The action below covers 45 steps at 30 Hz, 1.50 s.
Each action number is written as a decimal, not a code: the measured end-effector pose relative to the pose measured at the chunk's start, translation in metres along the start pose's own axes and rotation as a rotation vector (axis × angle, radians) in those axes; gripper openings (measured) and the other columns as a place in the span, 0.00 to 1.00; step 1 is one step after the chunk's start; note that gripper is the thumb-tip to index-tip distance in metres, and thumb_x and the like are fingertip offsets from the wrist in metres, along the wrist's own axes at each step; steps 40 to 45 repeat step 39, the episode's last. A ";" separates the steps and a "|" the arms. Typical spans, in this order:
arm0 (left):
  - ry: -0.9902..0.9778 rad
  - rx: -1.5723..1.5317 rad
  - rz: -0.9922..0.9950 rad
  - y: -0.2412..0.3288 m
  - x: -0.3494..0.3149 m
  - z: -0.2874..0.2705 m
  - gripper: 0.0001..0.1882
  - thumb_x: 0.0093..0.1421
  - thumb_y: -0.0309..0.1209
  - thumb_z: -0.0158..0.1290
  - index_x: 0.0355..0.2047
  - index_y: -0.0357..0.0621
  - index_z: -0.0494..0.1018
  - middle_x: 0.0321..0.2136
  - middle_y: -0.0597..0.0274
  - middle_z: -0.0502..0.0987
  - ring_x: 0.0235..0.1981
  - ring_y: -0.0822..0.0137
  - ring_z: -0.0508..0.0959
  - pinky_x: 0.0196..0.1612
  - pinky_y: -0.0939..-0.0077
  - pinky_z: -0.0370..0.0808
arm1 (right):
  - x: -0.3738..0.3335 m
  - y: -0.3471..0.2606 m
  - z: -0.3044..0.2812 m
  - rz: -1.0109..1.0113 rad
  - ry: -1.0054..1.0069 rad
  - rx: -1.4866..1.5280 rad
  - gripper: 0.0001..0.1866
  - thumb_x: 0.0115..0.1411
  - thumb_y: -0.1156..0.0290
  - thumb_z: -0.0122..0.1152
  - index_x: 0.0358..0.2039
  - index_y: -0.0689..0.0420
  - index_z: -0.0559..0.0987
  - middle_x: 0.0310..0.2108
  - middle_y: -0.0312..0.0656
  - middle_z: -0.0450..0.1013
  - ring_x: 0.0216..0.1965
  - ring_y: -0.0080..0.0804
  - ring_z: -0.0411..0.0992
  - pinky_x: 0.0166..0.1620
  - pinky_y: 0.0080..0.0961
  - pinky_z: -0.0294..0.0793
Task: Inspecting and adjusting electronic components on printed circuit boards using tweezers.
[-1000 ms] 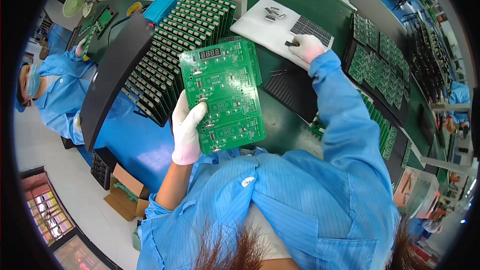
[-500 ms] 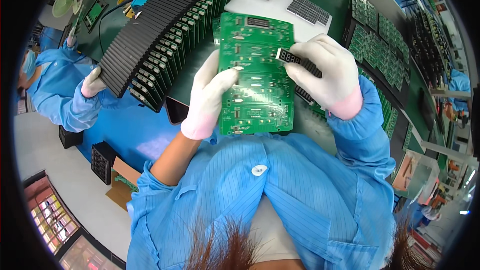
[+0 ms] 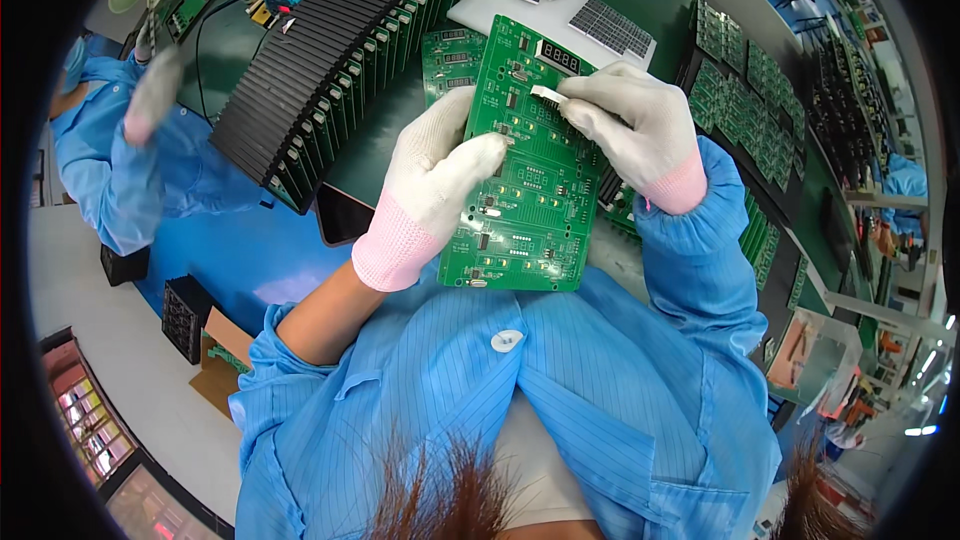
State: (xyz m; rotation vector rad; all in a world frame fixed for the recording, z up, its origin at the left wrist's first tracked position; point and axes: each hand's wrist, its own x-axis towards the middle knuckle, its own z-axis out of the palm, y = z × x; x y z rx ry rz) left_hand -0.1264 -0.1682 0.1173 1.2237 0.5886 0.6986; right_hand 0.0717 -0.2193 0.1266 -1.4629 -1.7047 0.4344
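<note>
A green circuit board panel (image 3: pixel 530 205) is tilted in front of my chest, gripped along its left edge by my gloved left hand (image 3: pixel 435 165), thumb on top. Near the panel's top sits one digit display module (image 3: pixel 557 57) with a dark face. Just below it, my gloved right hand (image 3: pixel 635 125) pinches another display module (image 3: pixel 548 94), white side showing, against or just over the second row of the panel. Its pins and part of its body are hidden by my fingers. Lower rows show bare white-printed outlines and small parts.
A black slotted rack (image 3: pixel 330 60) full of upright boards stands at the left. Behind the panel, a white foam sheet (image 3: pixel 520 5) carries loose displays and a block of displays (image 3: pixel 612 26). Several boards (image 3: pixel 745 90) lie at the right. A co-worker's gloved hand (image 3: pixel 153 95) is at far left.
My right hand has brought the display module from the panel's right edge onto its second row and turned it. The panel has tilted clockwise. The co-worker's hand has left the rack.
</note>
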 end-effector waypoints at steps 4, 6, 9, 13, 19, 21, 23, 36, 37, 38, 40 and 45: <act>-0.005 -0.003 0.018 0.002 -0.001 0.001 0.20 0.53 0.27 0.46 0.47 0.33 0.67 0.30 0.61 0.71 0.28 0.76 0.65 0.33 0.84 0.64 | -0.002 -0.006 0.003 -0.044 0.052 -0.069 0.08 0.48 0.76 0.61 0.30 0.62 0.80 0.23 0.40 0.74 0.26 0.29 0.69 0.29 0.20 0.69; -0.007 -0.004 0.026 0.002 -0.001 0.001 0.20 0.53 0.27 0.46 0.46 0.34 0.67 0.30 0.62 0.71 0.28 0.76 0.65 0.33 0.84 0.64 | -0.002 -0.007 0.005 -0.060 0.068 -0.092 0.07 0.47 0.76 0.62 0.29 0.61 0.80 0.23 0.39 0.74 0.25 0.30 0.70 0.28 0.21 0.70; 0.010 -0.011 0.024 0.002 -0.001 0.002 0.19 0.53 0.27 0.46 0.46 0.34 0.67 0.29 0.62 0.71 0.28 0.76 0.65 0.33 0.84 0.64 | -0.003 -0.006 0.007 -0.134 0.084 -0.178 0.08 0.48 0.77 0.62 0.31 0.64 0.80 0.23 0.40 0.73 0.25 0.28 0.68 0.28 0.20 0.67; 0.018 -0.013 0.021 0.003 -0.002 0.002 0.18 0.53 0.27 0.45 0.45 0.34 0.68 0.29 0.62 0.71 0.27 0.76 0.64 0.33 0.84 0.64 | -0.005 -0.009 0.008 -0.155 0.096 -0.214 0.08 0.47 0.78 0.62 0.31 0.64 0.79 0.23 0.41 0.72 0.24 0.29 0.68 0.28 0.20 0.67; -0.018 0.016 -0.002 0.008 0.000 0.000 0.24 0.54 0.33 0.50 0.49 0.31 0.66 0.35 0.55 0.73 0.33 0.73 0.69 0.38 0.82 0.66 | -0.004 -0.009 0.012 -0.284 0.126 -0.406 0.10 0.45 0.78 0.62 0.31 0.62 0.78 0.24 0.40 0.72 0.25 0.32 0.69 0.28 0.22 0.68; -0.029 0.028 -0.009 0.009 0.002 -0.002 0.27 0.54 0.35 0.51 0.50 0.30 0.65 0.37 0.53 0.73 0.35 0.71 0.71 0.40 0.81 0.67 | -0.004 -0.009 0.015 -0.328 0.134 -0.465 0.10 0.45 0.78 0.62 0.31 0.61 0.78 0.24 0.40 0.72 0.25 0.32 0.69 0.28 0.23 0.68; -0.035 0.061 -0.014 0.008 0.005 -0.004 0.26 0.54 0.35 0.51 0.50 0.29 0.65 0.37 0.54 0.73 0.34 0.72 0.70 0.40 0.81 0.67 | -0.005 -0.008 0.018 -0.364 0.125 -0.559 0.11 0.45 0.77 0.61 0.33 0.60 0.78 0.25 0.39 0.72 0.26 0.32 0.69 0.28 0.23 0.68; 0.167 -0.030 -0.162 -0.041 0.041 -0.041 0.22 0.55 0.30 0.46 0.50 0.33 0.66 0.35 0.57 0.73 0.32 0.74 0.67 0.39 0.83 0.65 | 0.060 0.132 -0.006 0.485 0.119 -0.412 0.13 0.51 0.63 0.56 0.33 0.59 0.79 0.29 0.44 0.77 0.29 0.45 0.73 0.33 0.31 0.72; 0.172 -0.074 -0.149 -0.040 0.045 -0.041 0.22 0.56 0.31 0.46 0.51 0.34 0.65 0.36 0.57 0.73 0.33 0.73 0.68 0.40 0.82 0.65 | 0.063 0.181 -0.016 0.606 0.104 -0.616 0.15 0.52 0.61 0.55 0.33 0.58 0.80 0.29 0.46 0.77 0.30 0.47 0.74 0.34 0.30 0.73; 0.184 -0.119 -0.138 -0.042 0.047 -0.043 0.23 0.57 0.32 0.46 0.52 0.34 0.64 0.37 0.57 0.73 0.33 0.72 0.68 0.40 0.81 0.66 | 0.058 0.218 -0.019 0.552 0.165 -0.435 0.17 0.51 0.57 0.56 0.35 0.56 0.80 0.30 0.47 0.77 0.31 0.45 0.74 0.37 0.31 0.73; 0.208 -0.163 -0.125 -0.041 0.046 -0.045 0.24 0.58 0.33 0.46 0.54 0.35 0.62 0.39 0.57 0.73 0.34 0.72 0.68 0.41 0.81 0.66 | 0.050 0.252 -0.015 0.487 0.215 -0.248 0.20 0.51 0.53 0.56 0.36 0.54 0.80 0.31 0.48 0.77 0.32 0.42 0.75 0.39 0.32 0.74; 0.208 -0.163 -0.125 -0.041 0.046 -0.045 0.24 0.58 0.33 0.46 0.54 0.35 0.62 0.39 0.57 0.73 0.34 0.72 0.68 0.41 0.81 0.66 | 0.050 0.252 -0.015 0.487 0.215 -0.248 0.20 0.51 0.53 0.56 0.36 0.54 0.80 0.31 0.48 0.77 0.32 0.42 0.75 0.39 0.32 0.74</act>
